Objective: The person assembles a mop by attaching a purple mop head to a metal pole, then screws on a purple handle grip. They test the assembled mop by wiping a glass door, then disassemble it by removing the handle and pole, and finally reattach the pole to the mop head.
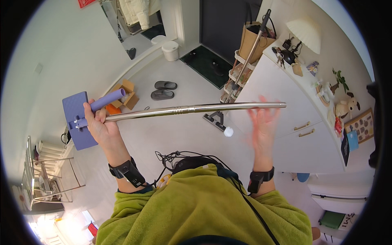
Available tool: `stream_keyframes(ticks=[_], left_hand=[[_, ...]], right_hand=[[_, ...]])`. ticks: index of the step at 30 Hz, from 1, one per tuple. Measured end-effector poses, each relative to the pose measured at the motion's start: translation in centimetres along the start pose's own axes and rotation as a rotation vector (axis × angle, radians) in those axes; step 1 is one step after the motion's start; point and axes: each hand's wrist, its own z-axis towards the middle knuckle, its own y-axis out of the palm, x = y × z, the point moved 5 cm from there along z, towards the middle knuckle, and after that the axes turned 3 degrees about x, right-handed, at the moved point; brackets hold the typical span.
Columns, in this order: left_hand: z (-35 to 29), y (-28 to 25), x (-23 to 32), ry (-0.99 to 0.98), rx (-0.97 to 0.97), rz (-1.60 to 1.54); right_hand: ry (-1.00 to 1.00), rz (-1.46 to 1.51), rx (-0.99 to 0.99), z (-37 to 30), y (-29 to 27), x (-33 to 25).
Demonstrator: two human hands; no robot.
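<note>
A shiny metal telescopic pole (pixel 212 108) lies nearly level across my front. My left hand (pixel 102 124) is closed around its left end, close to a purple flat mop head (pixel 77 110). A short purple tube (pixel 109 99) sticks out beside the pole, also at my left hand; how the parts join is hidden by the fingers. Near the pole's right end is my right hand (pixel 264 122), blurred by motion. Its fingers look stretched out and apart, reaching past the pole without wrapping it.
On the floor ahead are grey slippers (pixel 163 90), an open cardboard box (pixel 125 94) and a dark floor tool head (pixel 216 122). Another long pole (pixel 251 53) leans by a shelf cart. A white cabinet (pixel 294 118) stands right, a metal rack (pixel 41 175) left.
</note>
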Motion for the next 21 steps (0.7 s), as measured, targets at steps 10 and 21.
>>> stream_keyframes(ticks=[10,21], left_hand=[[1.6,-2.5,1.3,0.009,0.060,0.019],[2.5,-0.9,2.6,-0.016,-0.116,0.067]], right_hand=[[-1.237,-1.302,-0.594,2.0,1.6,-4.7],[0.495,-1.079,-1.272,0.3,1.4,0.8]])
